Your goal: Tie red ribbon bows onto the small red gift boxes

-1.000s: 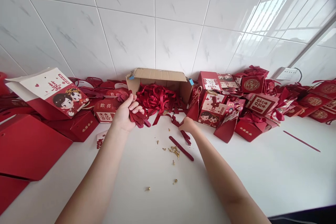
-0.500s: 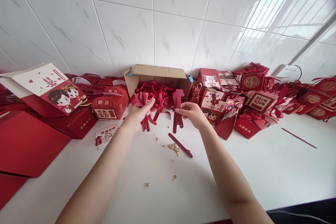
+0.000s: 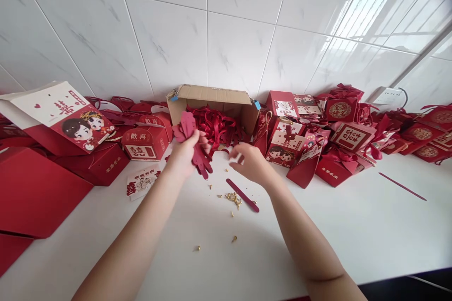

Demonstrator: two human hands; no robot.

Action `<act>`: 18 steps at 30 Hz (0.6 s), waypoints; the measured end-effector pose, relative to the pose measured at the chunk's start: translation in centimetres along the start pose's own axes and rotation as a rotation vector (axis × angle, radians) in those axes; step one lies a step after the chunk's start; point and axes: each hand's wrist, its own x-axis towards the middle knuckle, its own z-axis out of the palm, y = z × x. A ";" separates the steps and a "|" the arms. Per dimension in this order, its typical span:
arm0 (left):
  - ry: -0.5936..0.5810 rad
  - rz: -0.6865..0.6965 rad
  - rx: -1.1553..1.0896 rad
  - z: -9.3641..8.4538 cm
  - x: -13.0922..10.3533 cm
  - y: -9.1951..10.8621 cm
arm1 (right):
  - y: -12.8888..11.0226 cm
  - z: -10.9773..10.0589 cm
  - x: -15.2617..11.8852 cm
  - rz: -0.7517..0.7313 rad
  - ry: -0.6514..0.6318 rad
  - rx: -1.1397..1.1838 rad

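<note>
My left hand (image 3: 183, 153) is closed on a fanned bundle of dark red strips (image 3: 202, 161) with flower-shaped ends, left of centre. To its right, my right hand (image 3: 245, 160) has its fingers apart and holds nothing. It hovers near the front of an open cardboard box (image 3: 212, 95) filled with red ribbons (image 3: 215, 127). One loose dark red strip (image 3: 243, 195) lies on the white table below my right hand. Beside it are several small brass fasteners (image 3: 233, 199), with a few more scattered nearer to me.
Red gift boxes (image 3: 143, 143) stand left of the cardboard box, with large red sheets (image 3: 42, 193) at the far left. More decorated boxes (image 3: 337, 164) are piled at right. A thin strip (image 3: 402, 186) lies right, and a power socket (image 3: 386, 95) is by the tiled wall.
The strips that were in my right hand are now gone from it, and its fingers have spread. The bundle in my left hand looks fuller and has fanned and turned.
</note>
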 end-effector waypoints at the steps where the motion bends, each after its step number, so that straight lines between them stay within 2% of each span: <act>1: 0.008 0.019 -0.013 -0.3 0.1 0.8 | 0.5 -0.3 0.1 0.080 -0.115 -0.176; 3: 0.004 0.062 -0.054 -0.9 0.1 2.2 | 1.4 -0.1 0.3 0.195 -0.304 -0.335; 4: -0.003 0.086 -0.080 -1.2 0.0 2.9 | 1.6 0.3 0.6 0.229 -0.352 -0.357; 9: -0.025 0.141 -0.149 -2.0 -0.7 5.0 | 2.2 3.1 1.9 0.292 -0.480 -0.422; 11: -0.026 0.153 -0.155 -2.2 -0.9 5.4 | 2.6 3.5 2.3 0.282 -0.502 -0.387; 14: -0.039 0.179 -0.129 -2.2 -1.0 5.6 | 3.5 2.9 2.7 0.266 -0.507 -0.294; 16: -0.048 0.175 -0.094 -1.9 -0.8 5.0 | 4.0 1.8 2.7 0.244 -0.450 -0.217; 18: -0.044 0.154 -0.064 -1.4 -0.4 3.6 | 4.0 0.6 2.5 0.203 -0.331 -0.133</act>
